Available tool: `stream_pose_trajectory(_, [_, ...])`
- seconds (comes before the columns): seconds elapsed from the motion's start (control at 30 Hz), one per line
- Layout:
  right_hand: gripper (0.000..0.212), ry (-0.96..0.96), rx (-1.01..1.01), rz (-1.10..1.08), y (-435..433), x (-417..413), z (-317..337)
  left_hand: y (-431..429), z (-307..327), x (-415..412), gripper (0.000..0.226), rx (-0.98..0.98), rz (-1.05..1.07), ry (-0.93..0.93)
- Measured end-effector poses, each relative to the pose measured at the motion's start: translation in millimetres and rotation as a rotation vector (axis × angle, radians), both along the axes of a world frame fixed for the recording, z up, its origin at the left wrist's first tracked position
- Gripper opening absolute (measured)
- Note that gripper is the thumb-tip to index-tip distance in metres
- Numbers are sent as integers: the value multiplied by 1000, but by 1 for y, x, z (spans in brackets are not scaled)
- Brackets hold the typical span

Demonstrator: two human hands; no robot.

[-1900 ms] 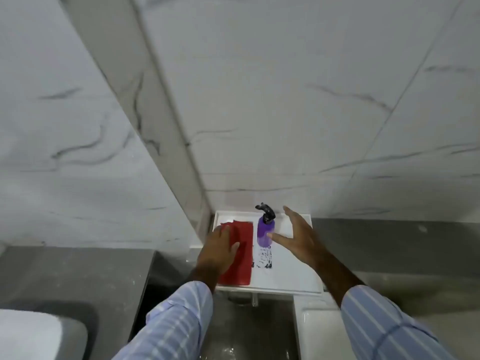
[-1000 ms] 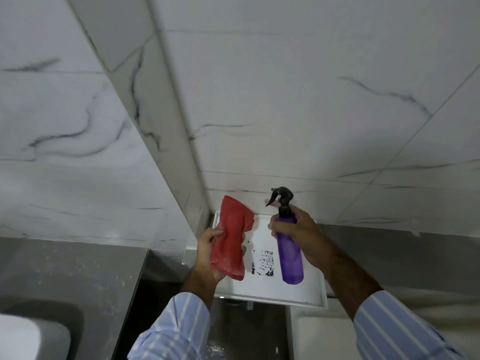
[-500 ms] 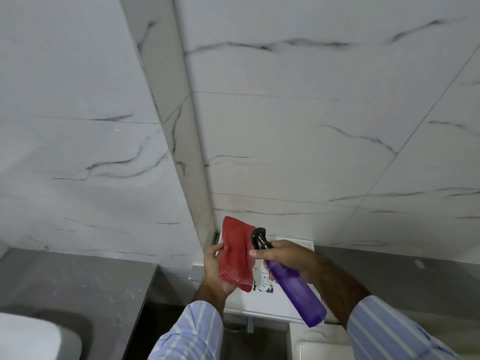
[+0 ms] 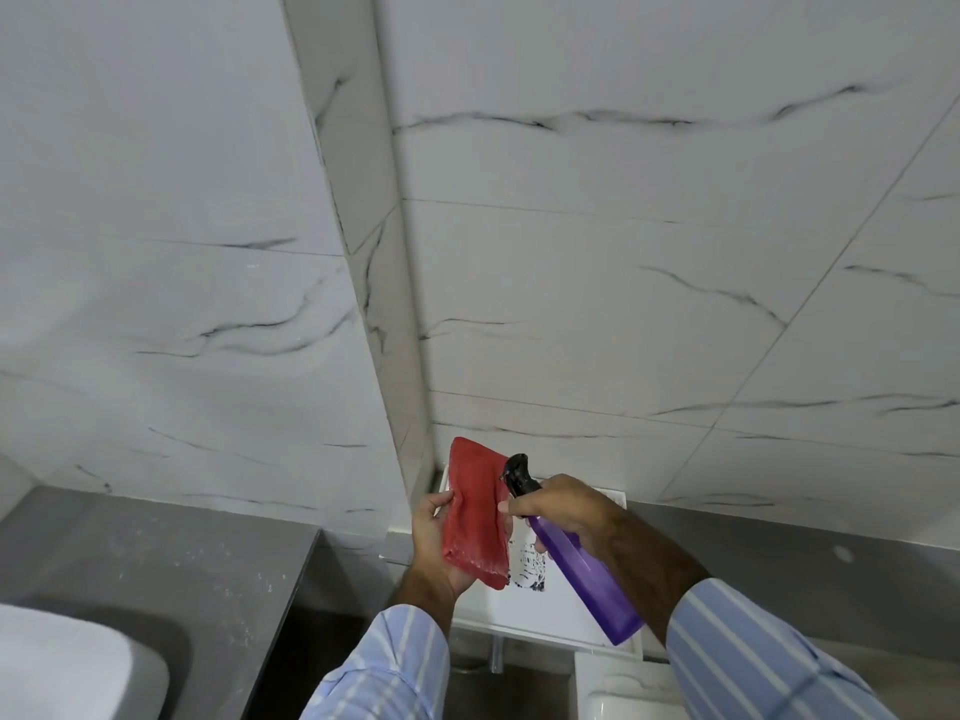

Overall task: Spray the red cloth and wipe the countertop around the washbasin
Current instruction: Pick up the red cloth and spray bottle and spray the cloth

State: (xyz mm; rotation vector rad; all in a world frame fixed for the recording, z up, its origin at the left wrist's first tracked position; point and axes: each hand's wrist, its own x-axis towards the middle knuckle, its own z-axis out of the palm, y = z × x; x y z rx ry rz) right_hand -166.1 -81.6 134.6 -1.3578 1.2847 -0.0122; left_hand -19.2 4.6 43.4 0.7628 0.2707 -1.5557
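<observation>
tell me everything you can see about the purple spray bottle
The purple spray bottle is a slim, translucent plastic cylinder with a black trigger head. It is held in the air, tilted, base toward the lower right and nozzle pointing up-left, right against the red cloth. The right hand wraps its neck, a finger at the trigger. How much liquid it holds cannot be told.
</observation>
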Motion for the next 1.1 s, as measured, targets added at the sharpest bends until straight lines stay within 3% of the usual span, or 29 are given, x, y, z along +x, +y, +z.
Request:
stream_pose_trajectory(0.27, [17,40,8,80,-1,2,-2,1,-5,2,51,5,13,-55])
stream_pose_trajectory(0.47, [30,106,-19,30,-1,-1,-1,2,-9,4,56,-16,15,-5])
stream_pose_trajectory(0.6, [30,-32,5,59,3,-3,-1,3,-9,3,53,-27,14,-28])
stream_pose_trajectory(0.7, [26,8,-2,77,4,-3,-1,4,-8,2,50,-15,18,-51])
stream_pose_trajectory(0.8, [32,95,-41,67,5,-5,-4,6,-5,3,54,-23,12,-37])
stream_pose_trajectory(0.9, [28,-9,-120,35,7,-6,-12,8,-1,3,54,-33,16,-9])
stream_pose_trajectory(1.03, [16,-8,-384,-10,6,-7,-33,15,2,4,58,-43,19,44])
stream_pose_trajectory(1.1, [22,-93,-365,-118,4,-9,-50,20,0,6,62,-30,8,54])
